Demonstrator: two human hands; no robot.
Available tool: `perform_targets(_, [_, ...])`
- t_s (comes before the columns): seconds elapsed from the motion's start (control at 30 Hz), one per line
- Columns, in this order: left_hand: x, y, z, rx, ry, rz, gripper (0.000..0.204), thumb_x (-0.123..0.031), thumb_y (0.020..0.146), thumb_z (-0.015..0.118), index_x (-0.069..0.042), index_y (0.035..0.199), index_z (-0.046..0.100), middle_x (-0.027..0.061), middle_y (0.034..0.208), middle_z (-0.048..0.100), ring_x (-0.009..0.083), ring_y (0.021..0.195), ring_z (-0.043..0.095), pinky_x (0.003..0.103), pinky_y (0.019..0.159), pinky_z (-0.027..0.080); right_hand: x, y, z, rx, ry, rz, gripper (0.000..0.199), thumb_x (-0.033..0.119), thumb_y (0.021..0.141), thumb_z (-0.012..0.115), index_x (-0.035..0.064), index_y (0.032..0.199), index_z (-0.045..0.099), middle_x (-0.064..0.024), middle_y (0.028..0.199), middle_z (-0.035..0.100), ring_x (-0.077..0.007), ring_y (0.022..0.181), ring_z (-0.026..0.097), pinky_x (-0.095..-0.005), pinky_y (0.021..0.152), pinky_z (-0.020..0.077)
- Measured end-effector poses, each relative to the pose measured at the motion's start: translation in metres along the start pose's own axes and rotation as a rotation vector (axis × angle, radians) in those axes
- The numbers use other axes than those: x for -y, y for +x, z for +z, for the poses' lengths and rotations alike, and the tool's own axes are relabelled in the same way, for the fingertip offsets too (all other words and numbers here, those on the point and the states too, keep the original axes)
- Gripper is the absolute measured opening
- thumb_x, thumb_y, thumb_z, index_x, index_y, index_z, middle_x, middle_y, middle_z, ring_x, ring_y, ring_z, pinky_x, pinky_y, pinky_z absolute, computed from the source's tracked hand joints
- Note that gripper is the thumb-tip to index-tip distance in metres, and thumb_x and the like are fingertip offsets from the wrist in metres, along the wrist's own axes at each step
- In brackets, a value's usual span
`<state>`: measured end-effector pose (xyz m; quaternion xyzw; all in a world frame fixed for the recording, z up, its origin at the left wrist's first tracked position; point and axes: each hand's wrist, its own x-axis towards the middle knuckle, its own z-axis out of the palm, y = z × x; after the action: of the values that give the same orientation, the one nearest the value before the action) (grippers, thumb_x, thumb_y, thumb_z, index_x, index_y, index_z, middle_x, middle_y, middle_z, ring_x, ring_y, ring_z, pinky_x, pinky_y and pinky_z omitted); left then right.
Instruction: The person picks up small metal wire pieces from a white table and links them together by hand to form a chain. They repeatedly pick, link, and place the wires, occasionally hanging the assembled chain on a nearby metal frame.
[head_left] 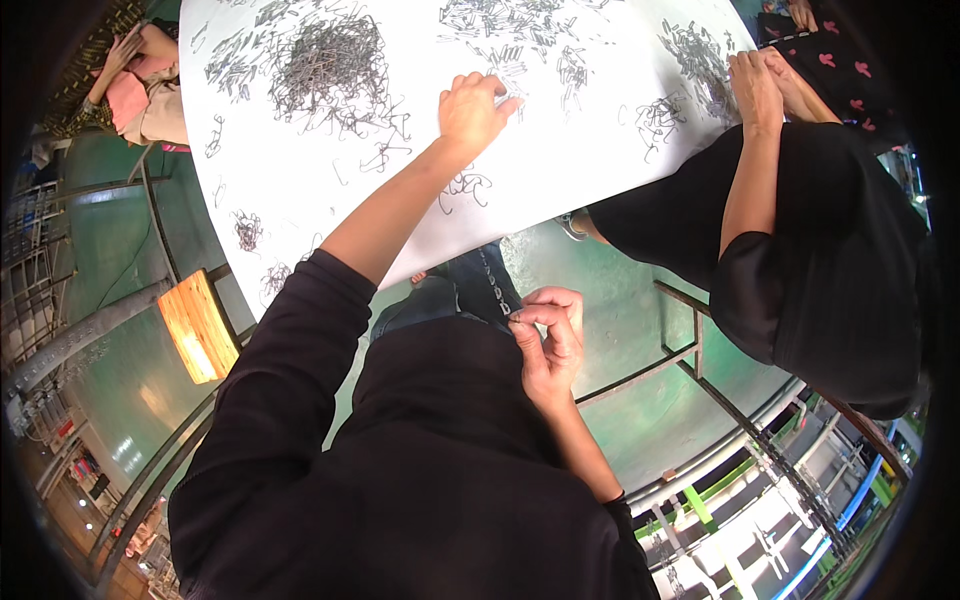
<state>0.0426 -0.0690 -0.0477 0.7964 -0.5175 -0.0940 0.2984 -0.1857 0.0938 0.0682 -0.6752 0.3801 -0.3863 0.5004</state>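
My left hand [474, 114] is over the white tabletop [560, 160], its fingers bent and the thumb apart from the forefinger. Nothing shows between them. Just beyond the fingertips is a loose spread of small dark metal links [505, 62]. My right hand [552, 345] is in front of my body, below the table edge, with thumb and forefinger pinched on the end of a metal link chain [495, 285]. The chain hangs over my dark trousers. Under my left forearm lie several thin S-shaped wire hooks [465, 188].
A dense heap of wire hooks [330, 70] covers the table's left part. More links lie in a pile [700, 60] at the right. A co-worker in black [810, 250] sits close on my right; another person [135, 75] sits at the far left. A wooden stool [198, 325] stands left.
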Motion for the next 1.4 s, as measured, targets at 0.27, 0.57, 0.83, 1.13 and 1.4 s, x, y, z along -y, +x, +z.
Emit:
perform_targets(0.27, [0.014, 0.008, 0.006, 0.091, 0.193, 0.135, 0.015, -0.022, 0.085, 0.066, -0.011, 0.094, 0.066, 0.0053, 0.090, 0.064, 0.0234, 0.095, 0.058, 0.039, 0.078, 0.047, -0.004, 0.010, 0.001, 0.050, -0.019, -0.002, 0.011, -0.005, 0.080, 0.067, 0.0024, 0.087, 0.063, -0.0088, 0.097, 0.051, -0.0184, 0.084, 0.054, -0.0280, 0.070, 0.0456])
perform_targets(0.57, [0.032, -0.035, -0.054, 0.200, -0.456, -0.150, 0.013, -0.012, 0.090, 0.059, -0.002, 0.098, 0.062, 0.0076, 0.088, 0.066, 0.0181, 0.076, 0.064, 0.032, 0.066, 0.051, 0.001, -0.006, 0.029, 0.043, -0.013, -0.004, 0.011, -0.005, 0.079, 0.067, 0.0017, 0.086, 0.062, -0.0082, 0.097, 0.052, -0.0184, 0.085, 0.054, -0.0283, 0.074, 0.0465])
perform_targets(0.83, [-0.007, -0.167, -0.154, 0.405, -1.094, -0.290, 0.018, -0.010, 0.089, 0.064, -0.001, 0.105, 0.064, 0.0048, 0.093, 0.068, 0.0101, 0.079, 0.061, 0.023, 0.068, 0.048, 0.001, -0.019, 0.049, 0.005, -0.040, 0.011, 0.009, 0.003, 0.082, 0.069, 0.0026, 0.088, 0.063, -0.0068, 0.098, 0.053, -0.0156, 0.085, 0.052, -0.0279, 0.077, 0.0449])
perform_targets(1.13, [-0.021, -0.224, -0.188, 0.347, -1.091, -0.348, 0.013, -0.011, 0.085, 0.068, -0.002, 0.095, 0.069, 0.0032, 0.087, 0.070, 0.0075, 0.081, 0.062, 0.023, 0.070, 0.048, -0.002, -0.029, 0.070, -0.018, -0.030, -0.048, 0.009, 0.003, 0.081, 0.069, 0.0036, 0.088, 0.063, -0.0057, 0.098, 0.054, -0.0142, 0.082, 0.051, -0.0269, 0.073, 0.0449])
perform_targets(1.4, [-0.012, -0.244, -0.184, 0.082, -0.827, -0.040, 0.012, -0.007, 0.082, 0.069, -0.006, 0.094, 0.071, 0.0054, 0.109, 0.061, 0.0110, 0.091, 0.057, 0.025, 0.075, 0.048, -0.011, -0.021, 0.061, 0.125, -0.042, 0.011, 0.012, 0.008, 0.082, 0.070, 0.0050, 0.093, 0.066, -0.0084, 0.102, 0.057, -0.0185, 0.094, 0.056, -0.0281, 0.075, 0.0468])
